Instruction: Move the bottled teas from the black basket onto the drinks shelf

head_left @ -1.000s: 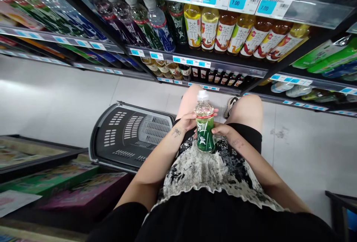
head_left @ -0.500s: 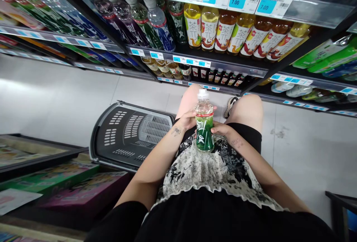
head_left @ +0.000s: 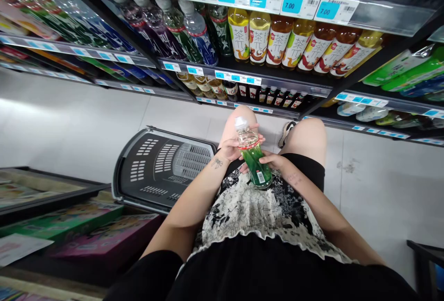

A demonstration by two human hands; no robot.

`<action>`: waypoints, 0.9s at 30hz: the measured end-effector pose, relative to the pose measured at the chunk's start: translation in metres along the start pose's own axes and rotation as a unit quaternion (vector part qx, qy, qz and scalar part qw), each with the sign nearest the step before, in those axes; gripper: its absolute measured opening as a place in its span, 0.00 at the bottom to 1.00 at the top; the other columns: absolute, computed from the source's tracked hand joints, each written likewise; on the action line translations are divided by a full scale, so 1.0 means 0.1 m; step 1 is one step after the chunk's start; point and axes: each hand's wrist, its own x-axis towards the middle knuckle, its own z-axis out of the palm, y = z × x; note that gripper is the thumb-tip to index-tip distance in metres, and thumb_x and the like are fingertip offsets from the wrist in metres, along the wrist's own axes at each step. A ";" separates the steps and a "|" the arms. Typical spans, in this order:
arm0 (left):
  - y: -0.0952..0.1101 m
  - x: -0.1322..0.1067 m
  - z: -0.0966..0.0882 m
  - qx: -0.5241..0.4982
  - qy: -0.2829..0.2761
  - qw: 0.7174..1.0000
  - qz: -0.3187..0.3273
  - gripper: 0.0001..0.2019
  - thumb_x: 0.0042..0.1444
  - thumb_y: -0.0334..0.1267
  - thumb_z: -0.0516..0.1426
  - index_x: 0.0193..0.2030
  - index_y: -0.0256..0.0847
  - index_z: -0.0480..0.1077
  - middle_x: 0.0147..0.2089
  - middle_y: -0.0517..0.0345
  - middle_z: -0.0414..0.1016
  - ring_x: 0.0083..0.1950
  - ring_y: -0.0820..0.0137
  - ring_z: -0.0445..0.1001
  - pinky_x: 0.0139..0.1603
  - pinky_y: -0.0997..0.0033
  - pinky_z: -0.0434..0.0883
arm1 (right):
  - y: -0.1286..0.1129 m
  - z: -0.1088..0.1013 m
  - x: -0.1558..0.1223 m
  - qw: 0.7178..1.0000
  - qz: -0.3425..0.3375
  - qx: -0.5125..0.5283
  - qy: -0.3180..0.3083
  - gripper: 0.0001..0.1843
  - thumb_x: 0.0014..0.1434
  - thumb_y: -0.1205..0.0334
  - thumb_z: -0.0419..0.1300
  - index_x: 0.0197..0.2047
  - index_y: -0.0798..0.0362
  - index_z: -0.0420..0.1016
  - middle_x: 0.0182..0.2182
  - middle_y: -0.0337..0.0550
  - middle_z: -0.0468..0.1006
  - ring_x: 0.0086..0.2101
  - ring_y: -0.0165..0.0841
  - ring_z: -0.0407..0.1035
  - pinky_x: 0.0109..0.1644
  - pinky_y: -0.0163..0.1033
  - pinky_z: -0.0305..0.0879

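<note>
Between my two hands, above my lap, is a green-labelled drink bottle [head_left: 255, 158] with a white cap and a red band round its shoulder. It leans with its cap toward the upper left, and a white barcode patch on the label faces me. My left hand [head_left: 231, 149] is closed round the upper part from the left, its fingers partly behind the bottle. My right hand [head_left: 272, 159] grips the lower part from the right, thumb on the label and fingertips showing beneath on the far side.
A dark shopping basket [head_left: 163, 167] stands on the floor to my left. Ahead, a shelf [head_left: 291, 81] bears rows of tea bottles [head_left: 258, 37] above blue price tags. At lower left, a rack holds green and pink boxes [head_left: 107, 241]. Another dark stand [head_left: 425, 254] is at lower right.
The bottle has turned in my hands, from the logo side to the barcode side. Its cap has tipped to the left, and my fingers have shifted round it.
</note>
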 end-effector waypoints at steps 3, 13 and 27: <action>0.00 -0.01 -0.05 0.001 0.001 1.000 -0.009 0.44 0.31 0.37 0.63 0.63 0.36 0.71 0.49 0.43 0.79 0.53 0.47 0.78 0.54 0.51 0.75 | -0.05 0.02 -0.01 1.000 0.010 0.002 -0.009 0.37 0.52 0.49 0.71 0.59 0.62 0.71 0.46 0.58 0.81 0.48 0.46 0.78 0.59 0.54 0.71; -0.02 0.01 -0.04 -0.001 -0.018 1.000 0.001 0.43 0.38 0.44 0.68 0.65 0.35 0.69 0.53 0.43 0.78 0.55 0.52 0.77 0.58 0.53 0.73 | 0.00 -0.05 0.01 0.999 -0.013 -0.041 0.010 0.36 0.51 0.47 0.74 0.56 0.61 0.75 0.47 0.59 0.80 0.45 0.44 0.79 0.54 0.52 0.75; -0.04 0.02 -0.09 0.013 -0.013 1.000 0.013 0.43 0.44 0.49 0.70 0.67 0.34 0.66 0.62 0.36 0.72 0.58 0.54 0.76 0.61 0.56 0.72 | -0.01 0.00 0.02 0.999 -0.014 -0.019 0.030 0.37 0.53 0.43 0.72 0.56 0.61 0.72 0.45 0.58 0.81 0.43 0.43 0.79 0.52 0.50 0.75</action>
